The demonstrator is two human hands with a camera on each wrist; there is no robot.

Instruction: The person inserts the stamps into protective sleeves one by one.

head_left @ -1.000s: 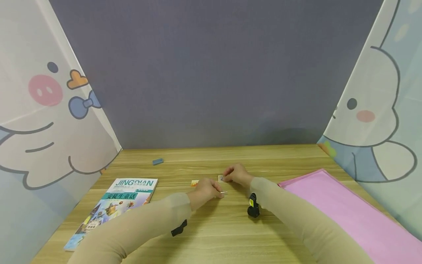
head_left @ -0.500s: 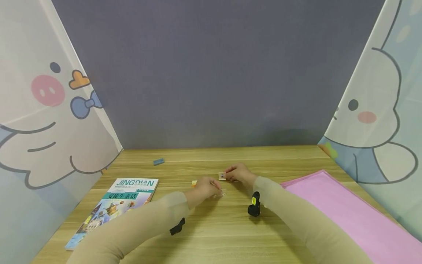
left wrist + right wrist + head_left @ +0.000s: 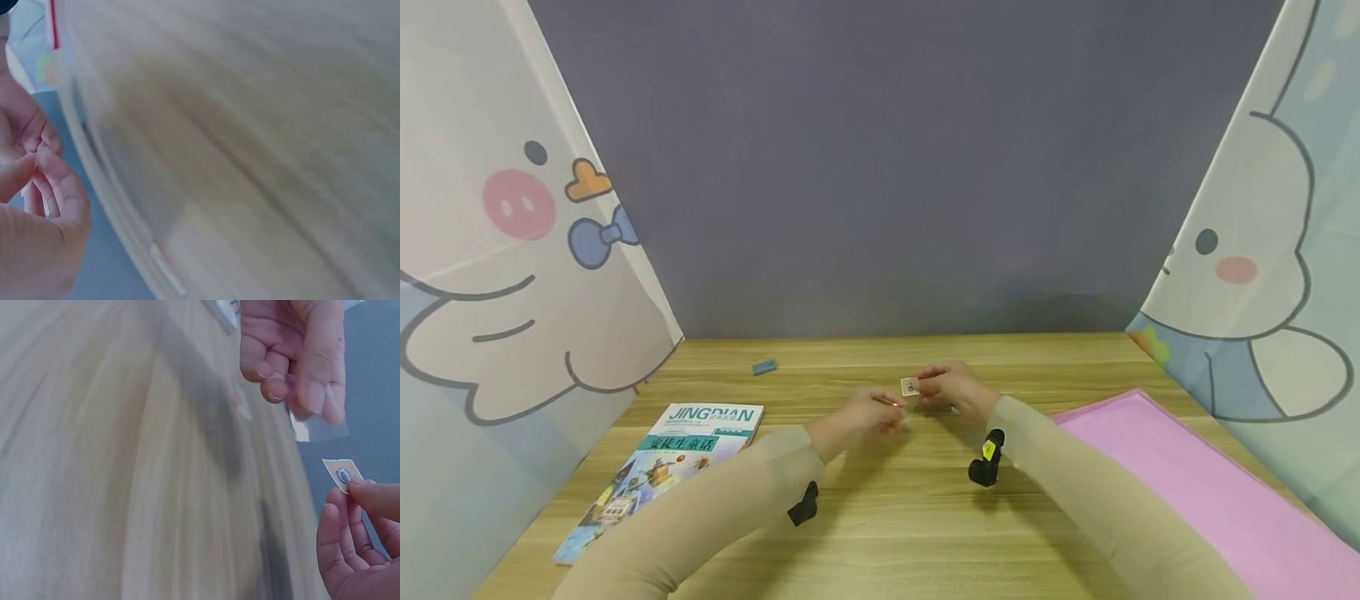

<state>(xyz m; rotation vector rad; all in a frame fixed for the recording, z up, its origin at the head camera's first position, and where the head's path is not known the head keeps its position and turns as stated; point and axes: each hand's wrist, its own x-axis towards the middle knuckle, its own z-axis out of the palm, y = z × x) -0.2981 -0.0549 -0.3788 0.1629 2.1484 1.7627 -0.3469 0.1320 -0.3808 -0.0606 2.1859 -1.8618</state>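
Observation:
My right hand (image 3: 957, 388) pinches a small square stamp (image 3: 343, 476) between thumb and fingers, above the table. The stamp has a pale border and a blue-grey round picture in its middle. Just to the left and slightly nearer me, my left hand (image 3: 872, 413) holds a small clear plastic sleeve (image 3: 326, 429) between thumb and fingertips. In the right wrist view the sleeve hangs above the stamp, apart from it. A small whitish-red piece (image 3: 167, 269) lies blurred on the table in the left wrist view.
A fairy-tale book (image 3: 658, 475) lies at the left of the wooden table (image 3: 880, 533). Behind it is a small blue-grey block (image 3: 764, 367). A pink tray or mat (image 3: 1187, 483) lies at the right. A grey panel (image 3: 895, 167) stands along the back edge.
My right hand has lifted the stamp from the table surface. My left hand has risen slightly with the sleeve, and it now hides the yellow-orange piece seen beside it before.

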